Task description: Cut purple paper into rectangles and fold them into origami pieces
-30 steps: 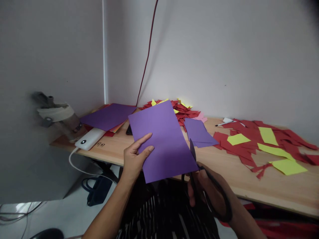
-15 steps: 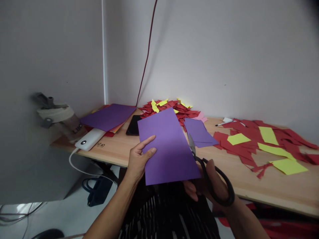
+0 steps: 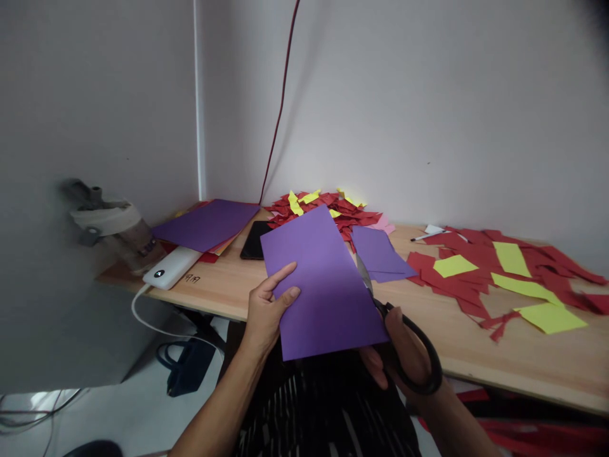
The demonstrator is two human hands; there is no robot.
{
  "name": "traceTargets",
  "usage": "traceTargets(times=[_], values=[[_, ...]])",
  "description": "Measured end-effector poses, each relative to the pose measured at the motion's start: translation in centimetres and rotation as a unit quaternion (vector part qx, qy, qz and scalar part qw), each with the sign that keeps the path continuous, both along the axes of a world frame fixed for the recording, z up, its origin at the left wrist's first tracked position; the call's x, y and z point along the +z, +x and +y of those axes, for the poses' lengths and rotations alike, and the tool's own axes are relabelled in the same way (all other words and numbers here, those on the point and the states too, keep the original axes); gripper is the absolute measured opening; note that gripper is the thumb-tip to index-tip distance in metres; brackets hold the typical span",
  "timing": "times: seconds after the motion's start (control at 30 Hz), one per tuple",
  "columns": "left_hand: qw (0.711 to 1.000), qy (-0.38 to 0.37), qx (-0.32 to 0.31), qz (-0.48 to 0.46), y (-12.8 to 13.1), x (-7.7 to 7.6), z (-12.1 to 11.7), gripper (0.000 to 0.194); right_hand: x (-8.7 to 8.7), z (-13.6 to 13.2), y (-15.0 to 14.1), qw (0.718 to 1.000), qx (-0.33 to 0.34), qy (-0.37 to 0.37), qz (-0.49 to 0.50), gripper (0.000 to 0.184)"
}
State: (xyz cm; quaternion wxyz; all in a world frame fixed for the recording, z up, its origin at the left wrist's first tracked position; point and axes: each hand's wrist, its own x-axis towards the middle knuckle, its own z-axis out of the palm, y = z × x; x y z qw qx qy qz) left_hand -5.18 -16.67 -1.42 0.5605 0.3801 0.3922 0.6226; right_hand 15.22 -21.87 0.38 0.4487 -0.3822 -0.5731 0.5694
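A purple sheet of paper (image 3: 323, 285) is tilted up in front of me, above the table's front edge. My left hand (image 3: 271, 301) grips its left side, thumb and index finger on the front face and the other fingers hidden behind. Black-handled scissors (image 3: 404, 343) are in my right hand (image 3: 409, 355), thumb through a loop. One blade shows along the sheet's right edge; the other is hidden, apparently behind the paper. Just beyond the blades lie smaller cut purple pieces (image 3: 380, 254) on the table.
Red and yellow paper scraps (image 3: 457, 285) spread over the table's right side, with another heap (image 3: 333, 206) against the wall. Purple sheets (image 3: 207, 223), a black phone (image 3: 252, 241), a white power bank (image 3: 171, 268) and a tumbler (image 3: 118, 231) occupy the left. A dark bag (image 3: 190, 365) sits on the floor.
The purple sheet has tilted slightly, its lower edge shifting right and down. My right hand's scissor handles have come closer to the paper, and the blades look more closed.
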Motion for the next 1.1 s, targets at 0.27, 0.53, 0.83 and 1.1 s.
traceTargets(times=[0.27, 0.53, 0.83, 1.1], values=[[1.000, 0.008, 0.005, 0.027, -0.2, -0.3, 0.2, 0.056, -0.4, -0.1, -0.4, 0.998, -0.026, -0.042, 0.028, 0.072], [0.998, -0.008, -0.031, 0.052, -0.3, 0.3, -0.2, 0.053, -0.2, 0.5, 0.0, 0.998, 0.045, 0.034, 0.000, 0.080], [0.998, -0.008, -0.034, 0.046, -0.1, -0.2, -0.8, 0.054, 0.5, 0.1, 0.0, 0.996, -0.019, 0.043, -0.070, 0.081], [0.998, -0.011, -0.028, 0.055, -0.1, 0.0, -0.8, 0.053, 0.3, 0.0, -0.1, 0.994, -0.071, 0.029, -0.079, 0.081]])
